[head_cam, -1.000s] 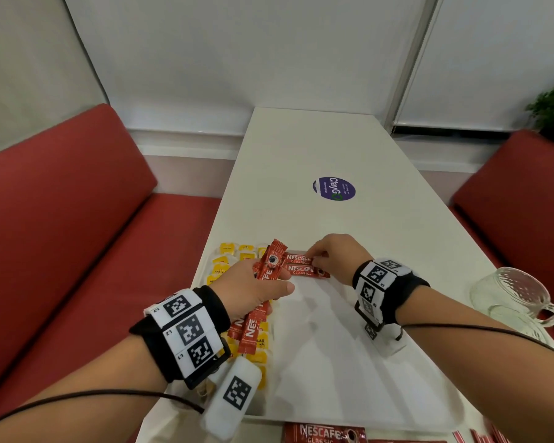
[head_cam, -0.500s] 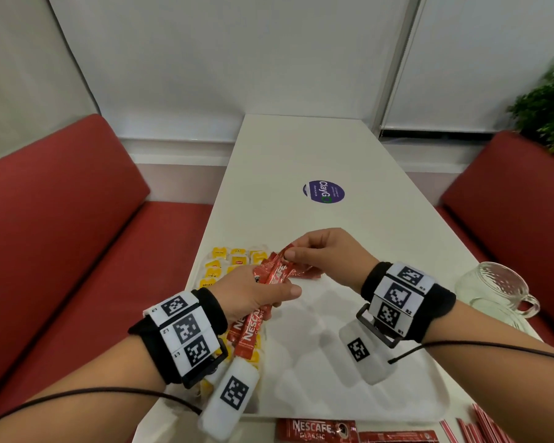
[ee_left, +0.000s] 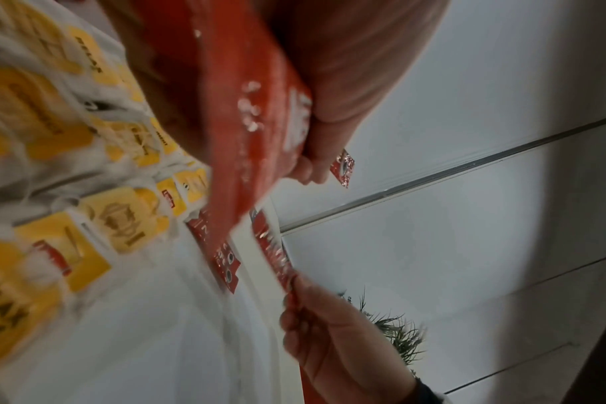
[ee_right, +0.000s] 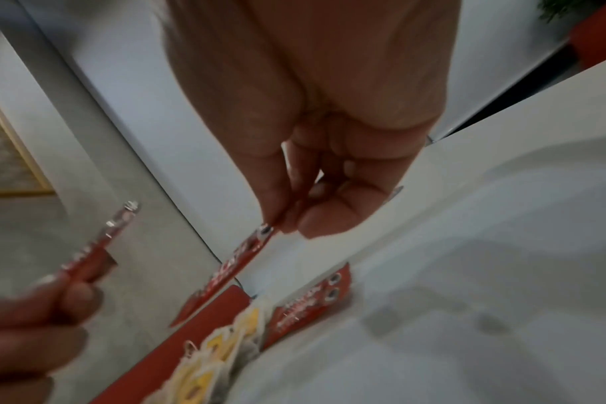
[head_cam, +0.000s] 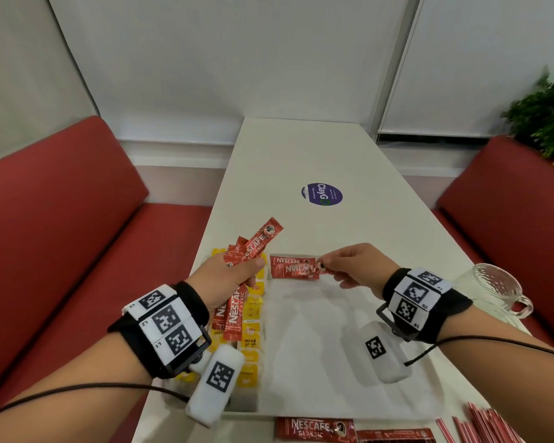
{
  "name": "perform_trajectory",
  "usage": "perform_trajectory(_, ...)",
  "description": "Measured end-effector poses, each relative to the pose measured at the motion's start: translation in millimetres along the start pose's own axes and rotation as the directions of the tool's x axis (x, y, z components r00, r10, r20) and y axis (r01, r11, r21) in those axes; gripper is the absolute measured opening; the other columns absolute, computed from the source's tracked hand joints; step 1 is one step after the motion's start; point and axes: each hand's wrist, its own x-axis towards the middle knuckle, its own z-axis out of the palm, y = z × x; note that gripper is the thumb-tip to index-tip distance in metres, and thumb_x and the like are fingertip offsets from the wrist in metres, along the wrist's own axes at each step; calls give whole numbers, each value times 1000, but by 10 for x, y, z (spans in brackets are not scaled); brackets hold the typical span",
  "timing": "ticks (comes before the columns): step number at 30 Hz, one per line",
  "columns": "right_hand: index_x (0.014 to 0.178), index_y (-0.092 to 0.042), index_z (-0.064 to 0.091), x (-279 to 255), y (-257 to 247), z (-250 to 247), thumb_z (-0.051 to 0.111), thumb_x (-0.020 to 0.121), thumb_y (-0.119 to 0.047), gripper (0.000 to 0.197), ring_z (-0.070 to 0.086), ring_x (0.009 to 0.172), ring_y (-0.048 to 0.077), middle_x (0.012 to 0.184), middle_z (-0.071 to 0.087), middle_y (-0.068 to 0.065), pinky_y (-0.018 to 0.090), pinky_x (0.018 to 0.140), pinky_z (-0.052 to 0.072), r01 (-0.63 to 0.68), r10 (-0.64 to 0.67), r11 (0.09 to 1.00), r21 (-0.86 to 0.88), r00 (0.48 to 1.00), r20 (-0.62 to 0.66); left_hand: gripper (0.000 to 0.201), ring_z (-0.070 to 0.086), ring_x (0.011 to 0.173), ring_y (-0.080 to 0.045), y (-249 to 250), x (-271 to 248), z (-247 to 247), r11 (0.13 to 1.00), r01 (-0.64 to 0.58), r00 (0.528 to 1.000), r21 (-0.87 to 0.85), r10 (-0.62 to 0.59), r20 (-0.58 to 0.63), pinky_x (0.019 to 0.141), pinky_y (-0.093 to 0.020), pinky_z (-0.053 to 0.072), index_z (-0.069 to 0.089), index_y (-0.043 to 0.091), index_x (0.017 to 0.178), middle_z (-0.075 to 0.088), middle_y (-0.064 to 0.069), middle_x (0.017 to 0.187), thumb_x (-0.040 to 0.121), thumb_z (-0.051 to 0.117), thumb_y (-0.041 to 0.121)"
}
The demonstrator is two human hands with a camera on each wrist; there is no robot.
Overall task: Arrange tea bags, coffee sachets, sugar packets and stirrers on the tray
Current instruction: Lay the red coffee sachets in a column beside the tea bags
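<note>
Soft, even indoor light is filling the head view, with faint shadows lying on the tray (head_cam: 349, 362). Straight lines are bowing toward the edges. Both wrist views are showing dimmer and smeared by blur, the tea bags (ee_left: 52, 136) especially.

Right hand pinches a coffee sachet above the tray

The right hand (ee_right: 329, 136) fills the upper middle, thumb and fingertips (ee_right: 329, 218) pinching the end of one red coffee sachet (ee_right: 239, 262), which hangs edge-on and slants down to the left. Below it, two red sachets (ee_right: 312, 303) lie side by side on the white tray (ee_right: 467, 273), just beside a row of yellow tea bags (ee_right: 218, 352). At lower left the blurred left hand (ee_right: 35, 322) grips a bunch of red sachets (ee_right: 97, 246). A red seat (ee_right: 599, 30) and a green plant (ee_right: 564, 8) show at the top right corner.
</note>
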Motion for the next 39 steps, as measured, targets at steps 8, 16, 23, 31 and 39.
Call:
perform_trajectory(8, 81, -7, 73, 186, 151, 214, 71, 82, -13, 7, 56, 45, 13, 64, 69, 6, 23, 50, 52, -189, 188, 976, -111, 982, -23, 25, 50, 45, -14, 24, 42, -52, 999, 19, 1000, -31, -19, 9, 49, -25, 41, 59, 12, 68, 57, -2, 58, 84, 67, 29)
perform_trajectory(16, 75, -14, 65, 236, 145, 281, 71, 81, -14, 9, 56, 45, 13, 65, 70, 5, 22, 47, 50, -165, 154, 968, -191, 986, -68, 31, 50, 45, -14, -18, 22, -1, 1000, -4, 999, 24, 3, 38, 51, -25, 43, 58, 13, 61, 57, 0, 54, 85, 66, 29)
perform_trajectory(23, 78, -19, 53, 246, 164, 281, 74, 80, -25, 22, 53, 48, 17, 65, 63, 2, 24, 46, 45, -122, 80, 955, -270, 984, -159, 31, 49, 42, -11, 15, -17, 47, 999, -16, 999, 48, 13, 51, 48, -22, 43, 57, 15, 60, 55, 5, 46, 87, 64, 28)
perform_trajectory(31, 83, -20, 55, 381, 167, 315, 68, 81, -5, 19, 61, 61, 24, 92, 64, 9, 40, 70, 58, -108, 59, 971, -214, 973, -224, 31, 51, 45, -13, 17, 4, 45, 999, -10, 998, 39, 8, 56, 51, -23, 45, 58, 16, 60, 57, 4, 49, 87, 65, 28)
perform_trajectory(39, 79, -24, 55, 448, 160, 326, 70, 76, -5, 24, 67, 85, 29, 100, 66, 9, 44, 80, 57, -90, 40, 974, -208, 971, -235, 29, 49, 46, -12, -74, 25, 54, 999, 8, 997, 46, -12, 81, 54, -26, 42, 60, 13, 63, 58, 0, 56, 84, 68, 30)
